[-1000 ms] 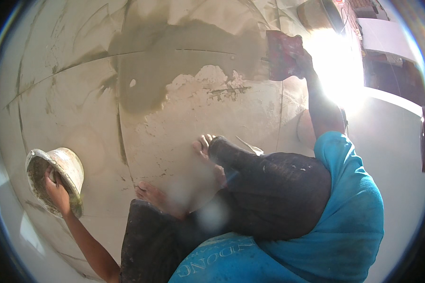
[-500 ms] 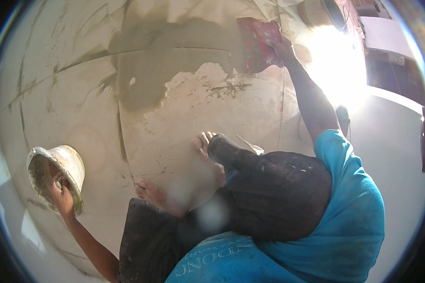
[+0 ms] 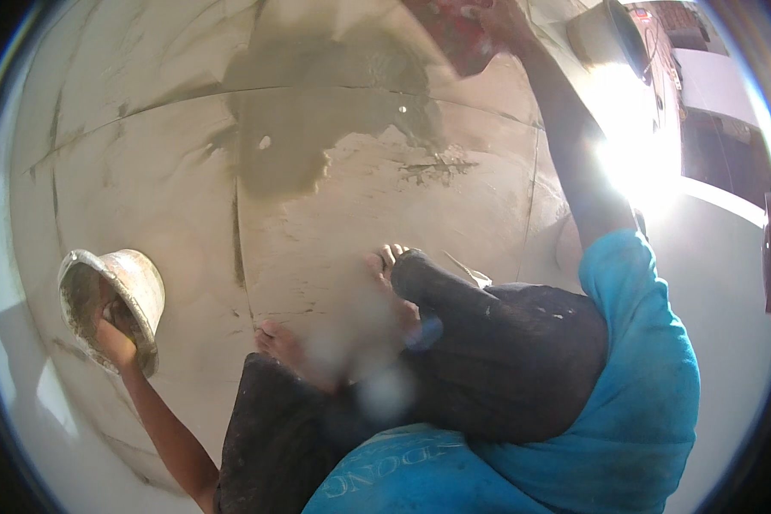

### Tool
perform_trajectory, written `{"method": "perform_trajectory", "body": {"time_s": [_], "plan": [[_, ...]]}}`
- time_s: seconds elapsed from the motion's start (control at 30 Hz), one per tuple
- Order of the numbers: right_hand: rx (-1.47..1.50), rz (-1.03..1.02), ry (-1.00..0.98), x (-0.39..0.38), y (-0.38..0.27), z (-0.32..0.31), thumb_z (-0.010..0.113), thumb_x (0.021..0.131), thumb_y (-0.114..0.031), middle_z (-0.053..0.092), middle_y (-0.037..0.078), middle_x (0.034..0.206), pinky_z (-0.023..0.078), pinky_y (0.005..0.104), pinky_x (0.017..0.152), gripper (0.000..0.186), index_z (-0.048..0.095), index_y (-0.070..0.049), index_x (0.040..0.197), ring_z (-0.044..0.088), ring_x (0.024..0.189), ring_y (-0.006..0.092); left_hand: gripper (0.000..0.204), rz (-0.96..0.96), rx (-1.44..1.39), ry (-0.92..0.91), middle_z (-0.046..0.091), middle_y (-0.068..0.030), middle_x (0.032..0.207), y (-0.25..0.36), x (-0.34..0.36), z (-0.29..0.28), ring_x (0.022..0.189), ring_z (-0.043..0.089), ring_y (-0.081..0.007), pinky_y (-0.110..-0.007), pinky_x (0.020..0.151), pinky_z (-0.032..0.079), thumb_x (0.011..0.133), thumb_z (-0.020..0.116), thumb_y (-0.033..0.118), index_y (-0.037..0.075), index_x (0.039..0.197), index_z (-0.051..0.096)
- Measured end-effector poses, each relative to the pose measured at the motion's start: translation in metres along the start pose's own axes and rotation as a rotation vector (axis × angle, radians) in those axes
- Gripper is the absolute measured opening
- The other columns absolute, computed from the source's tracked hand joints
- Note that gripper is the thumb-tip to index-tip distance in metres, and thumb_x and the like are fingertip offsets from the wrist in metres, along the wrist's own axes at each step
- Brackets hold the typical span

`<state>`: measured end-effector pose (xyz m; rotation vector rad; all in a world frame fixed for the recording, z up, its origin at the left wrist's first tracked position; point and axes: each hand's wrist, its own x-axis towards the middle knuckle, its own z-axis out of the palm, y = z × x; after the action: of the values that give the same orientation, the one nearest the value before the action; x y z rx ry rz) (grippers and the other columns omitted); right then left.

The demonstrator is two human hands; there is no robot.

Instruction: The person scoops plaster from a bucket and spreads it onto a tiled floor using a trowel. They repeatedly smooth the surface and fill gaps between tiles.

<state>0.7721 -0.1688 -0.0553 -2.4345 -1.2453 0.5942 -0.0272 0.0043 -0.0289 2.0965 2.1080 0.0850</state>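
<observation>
My right hand (image 3: 504,30) is stretched far ahead at the top edge, closed on a red flat sheet (image 3: 454,38) smeared with grey; motion blurs it and part lies out of view. Beyond my feet, a wet grey patch of slurry (image 3: 287,141) covers the joints of the large pale floor tiles (image 3: 188,184). At the left, my left hand (image 3: 116,338) reaches into a tilted pale bucket (image 3: 146,287) with a stained inside. Its fingers look curled in the shadow there, and whatever they grip cannot be made out.
My bare feet (image 3: 291,351) rest on the tiles below the slurry. A second bucket (image 3: 604,34) stands at the far right, beside strong sun glare. A thin pale scrap (image 3: 475,276) lies by my knee. White walls (image 3: 702,257) bound the floor at the right and left.
My right hand has swept the red sheet forward, off the slurry's right side to the top edge. The left hand stays in the bucket, its fingers a little deeper. The view has shifted slightly.
</observation>
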Motion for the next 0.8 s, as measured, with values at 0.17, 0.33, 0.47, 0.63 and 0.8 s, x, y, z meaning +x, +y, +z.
{"method": "perform_trajectory", "body": {"time_s": [0.17, 0.33, 0.47, 0.63, 0.8], "plan": [[-0.414, -0.25, 0.236, 0.078, -0.032, 0.017, 0.06, 0.083, -0.024, 0.065, 0.01, 0.11, 0.051, 0.0413, 0.083, 0.041, 0.057, -0.018, 0.124, 0.063, 0.098, 0.0253, 0.033, 0.126, -0.295, -0.001, 0.058, -0.0124, 0.125, 0.007, 0.01, 0.025, 0.114, 0.053, -0.0236, -0.037, 0.1, 0.039, 0.094, 0.055, 0.01, 0.001, 0.125, 0.053], [-0.603, -0.431, 0.305, 0.151, -0.102, 0.084, 0.055, 0.083, -0.029, 0.064, 0.01, 0.112, 0.05, 0.0442, 0.085, 0.047, 0.053, -0.026, 0.13, 0.062, 0.102, 0.0289, 0.033, 0.167, -0.388, -0.114, 0.057, -0.0131, 0.127, 0.047, 0.0, 0.017, 0.116, 0.052, -0.024, -0.038, 0.101, 0.037, 0.097, 0.05, 0.016, 0.002, 0.127, 0.052], [-0.589, -0.384, 0.085, 0.143, -0.198, 0.117, 0.055, 0.082, -0.024, 0.065, 0.007, 0.111, 0.051, 0.0418, 0.085, 0.042, 0.057, -0.029, 0.123, 0.061, 0.108, 0.026, 0.031, 0.101, -0.18, -0.18, 0.06, -0.0171, 0.118, 0.092, -0.029, -0.015, 0.112, 0.056, -0.0274, -0.038, 0.096, 0.04, 0.097, 0.049, 0.015, 0.001, 0.124, 0.053], [-0.533, -0.875, 0.034, 0.108, -0.226, 0.125, 0.058, 0.08, -0.018, 0.067, 0.005, 0.1, 0.052, 0.0421, 0.076, 0.029, 0.061, -0.021, 0.109, 0.065, 0.095, 0.0269, 0.031, 0.189, -0.224, -0.241, 0.06, -0.0178, 0.117, 0.084, -0.035, -0.015, 0.11, 0.056, -0.0289, -0.037, 0.096, 0.04, 0.097, 0.051, 0.017, -0.001, 0.122, 0.053], [-0.611, -0.969, -0.252, 0.059, -0.259, 0.123, 0.059, 0.08, -0.015, 0.067, 0.004, 0.09, 0.051, 0.042, 0.067, 0.02, 0.062, -0.019, 0.099, 0.066, 0.088, 0.0271, 0.035, 0.029, -0.349, -0.316, 0.061, -0.0179, 0.114, 0.037, -0.033, -0.019, 0.109, 0.057, -0.0284, -0.037, 0.094, 0.041, 0.097, 0.053, 0.025, 0.0, 0.121, 0.054]]}}
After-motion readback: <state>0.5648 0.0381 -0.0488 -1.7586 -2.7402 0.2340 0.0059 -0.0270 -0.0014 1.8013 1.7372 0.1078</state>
